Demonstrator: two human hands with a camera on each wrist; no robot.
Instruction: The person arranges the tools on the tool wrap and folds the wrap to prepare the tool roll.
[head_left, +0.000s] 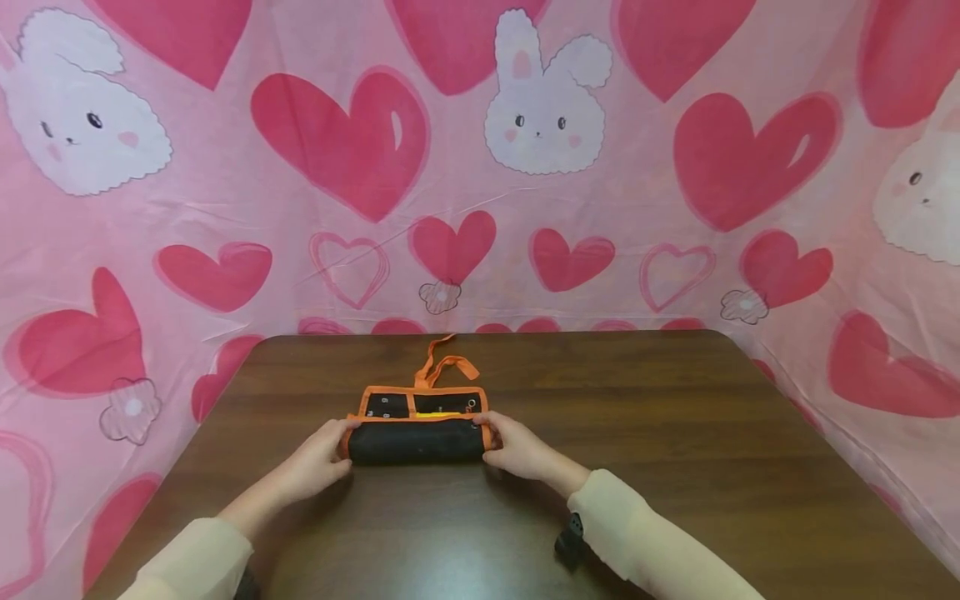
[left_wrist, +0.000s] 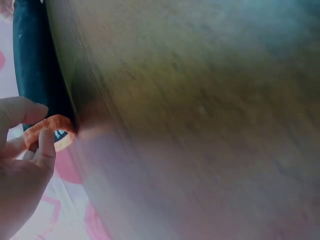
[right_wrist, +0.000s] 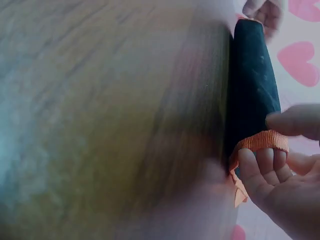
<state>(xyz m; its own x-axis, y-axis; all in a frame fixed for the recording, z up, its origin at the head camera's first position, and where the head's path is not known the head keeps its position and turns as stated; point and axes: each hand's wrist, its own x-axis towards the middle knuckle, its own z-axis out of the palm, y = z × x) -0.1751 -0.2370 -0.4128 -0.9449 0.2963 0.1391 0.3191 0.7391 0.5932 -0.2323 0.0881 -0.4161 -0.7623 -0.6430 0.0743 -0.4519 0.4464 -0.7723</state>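
Observation:
A black fabric tool roll with orange trim lies partly rolled up on the table. Its flat far part shows dark pockets, small white numbers and a strip of yellow. My left hand grips the roll's left end, thumb on the outside and fingertips at the orange edge. At the right end my right hand pinches the rolled fabric the same way, its fingers tucked inside the orange-bound opening. From the far edge of the roll an orange tie strap trails loosely over the table.
The brown wooden table extends to both sides of the roll. Behind and beside it hangs a pink cloth printed with hearts and rabbits. A small black device sits at the right sleeve's cuff.

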